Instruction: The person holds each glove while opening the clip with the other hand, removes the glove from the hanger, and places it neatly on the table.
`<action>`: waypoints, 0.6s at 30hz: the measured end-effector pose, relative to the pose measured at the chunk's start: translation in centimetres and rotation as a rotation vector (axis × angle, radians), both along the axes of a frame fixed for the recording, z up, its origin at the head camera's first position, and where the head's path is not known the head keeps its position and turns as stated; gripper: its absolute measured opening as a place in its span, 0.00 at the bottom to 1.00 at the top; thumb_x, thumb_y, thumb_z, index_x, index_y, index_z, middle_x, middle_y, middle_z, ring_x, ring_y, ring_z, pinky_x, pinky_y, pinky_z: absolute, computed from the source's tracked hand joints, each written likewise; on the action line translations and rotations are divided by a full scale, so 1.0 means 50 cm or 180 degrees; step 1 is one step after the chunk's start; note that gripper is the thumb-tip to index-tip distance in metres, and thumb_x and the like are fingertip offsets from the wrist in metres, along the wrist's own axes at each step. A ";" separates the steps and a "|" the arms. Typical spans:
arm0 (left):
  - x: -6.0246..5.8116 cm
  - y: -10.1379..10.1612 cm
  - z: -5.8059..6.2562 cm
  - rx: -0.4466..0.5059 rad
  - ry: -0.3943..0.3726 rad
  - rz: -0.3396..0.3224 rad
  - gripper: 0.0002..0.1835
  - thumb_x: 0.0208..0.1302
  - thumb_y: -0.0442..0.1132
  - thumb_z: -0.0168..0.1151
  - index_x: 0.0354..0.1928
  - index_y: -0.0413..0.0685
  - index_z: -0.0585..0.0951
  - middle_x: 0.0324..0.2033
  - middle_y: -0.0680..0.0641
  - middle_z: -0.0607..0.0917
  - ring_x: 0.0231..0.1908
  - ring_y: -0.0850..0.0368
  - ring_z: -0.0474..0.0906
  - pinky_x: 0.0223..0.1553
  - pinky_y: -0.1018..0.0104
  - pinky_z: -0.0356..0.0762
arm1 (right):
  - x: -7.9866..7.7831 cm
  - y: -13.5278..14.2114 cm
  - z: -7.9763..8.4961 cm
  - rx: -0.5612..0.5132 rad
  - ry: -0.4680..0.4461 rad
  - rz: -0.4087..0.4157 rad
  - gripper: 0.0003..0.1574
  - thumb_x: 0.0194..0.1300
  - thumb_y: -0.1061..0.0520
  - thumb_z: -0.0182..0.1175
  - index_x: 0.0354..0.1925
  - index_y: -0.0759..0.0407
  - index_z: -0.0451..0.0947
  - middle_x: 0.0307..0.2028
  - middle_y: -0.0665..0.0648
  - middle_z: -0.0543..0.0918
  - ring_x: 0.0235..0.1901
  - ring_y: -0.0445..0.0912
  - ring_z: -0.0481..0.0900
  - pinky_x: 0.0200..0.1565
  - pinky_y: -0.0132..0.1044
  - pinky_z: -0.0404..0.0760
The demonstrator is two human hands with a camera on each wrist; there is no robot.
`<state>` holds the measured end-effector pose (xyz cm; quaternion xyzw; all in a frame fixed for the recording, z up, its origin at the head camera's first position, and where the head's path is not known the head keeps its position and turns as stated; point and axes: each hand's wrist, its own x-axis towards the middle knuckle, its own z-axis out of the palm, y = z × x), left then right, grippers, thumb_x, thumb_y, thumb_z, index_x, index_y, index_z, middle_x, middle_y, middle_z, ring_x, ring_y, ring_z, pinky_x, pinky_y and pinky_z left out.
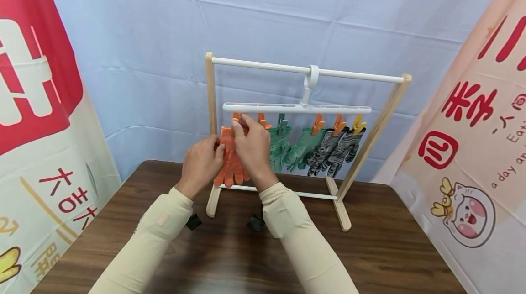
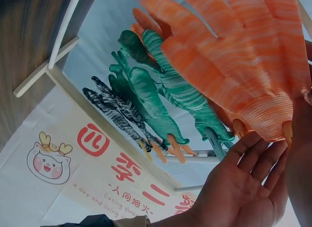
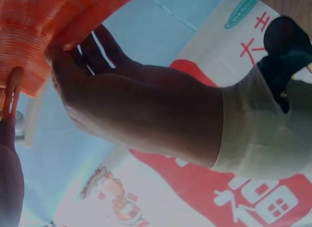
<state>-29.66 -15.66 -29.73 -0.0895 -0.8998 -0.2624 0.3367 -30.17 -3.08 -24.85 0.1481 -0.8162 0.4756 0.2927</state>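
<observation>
An orange knit glove hangs fingers down near the left end of a white hanger. My left hand pinches the side edge of its cuff; the right wrist view shows this left hand from close by. With thumb and fingers, my right hand pinches an orange clothespin at the cuff. In the left wrist view the right palm faces the camera below the glove. Behind hang another orange glove, partly hidden, and green gloves on clothespins.
A wooden rack with a white top rail carries the hanger. Grey-black gloves hang at its right end on orange and yellow clothespins. The rack stands on a dark wooden table. Printed cloths flank both sides.
</observation>
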 end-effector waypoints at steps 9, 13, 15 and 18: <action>-0.003 0.009 0.006 0.0431 -0.0168 -0.0173 0.06 0.65 0.42 0.55 0.34 0.48 0.76 0.21 0.50 0.76 0.20 0.54 0.69 0.22 0.62 0.64 | -0.002 0.015 0.006 -0.0424 -0.0343 0.0429 0.22 0.63 0.49 0.58 0.53 0.57 0.76 0.41 0.52 0.81 0.40 0.41 0.77 0.39 0.35 0.77; -0.002 0.012 0.009 0.0564 -0.0239 -0.0217 0.07 0.65 0.42 0.54 0.36 0.47 0.76 0.23 0.50 0.77 0.22 0.55 0.70 0.23 0.62 0.66 | -0.003 0.017 0.011 -0.0633 -0.0478 0.0506 0.22 0.61 0.49 0.60 0.52 0.57 0.77 0.42 0.51 0.81 0.42 0.40 0.77 0.41 0.35 0.77; -0.001 0.013 0.010 0.0598 -0.0261 -0.0228 0.07 0.66 0.42 0.54 0.37 0.47 0.76 0.23 0.50 0.77 0.22 0.55 0.71 0.23 0.62 0.66 | -0.003 0.017 0.013 -0.0701 -0.0534 0.0516 0.22 0.61 0.49 0.60 0.52 0.56 0.77 0.42 0.51 0.82 0.42 0.40 0.78 0.42 0.35 0.77; -0.001 0.014 0.010 0.0630 -0.0279 -0.0231 0.07 0.66 0.42 0.54 0.38 0.47 0.76 0.23 0.50 0.77 0.22 0.55 0.71 0.23 0.62 0.66 | -0.002 0.017 0.015 -0.0748 -0.0611 0.0545 0.22 0.61 0.49 0.60 0.52 0.55 0.77 0.42 0.50 0.82 0.42 0.40 0.78 0.42 0.35 0.76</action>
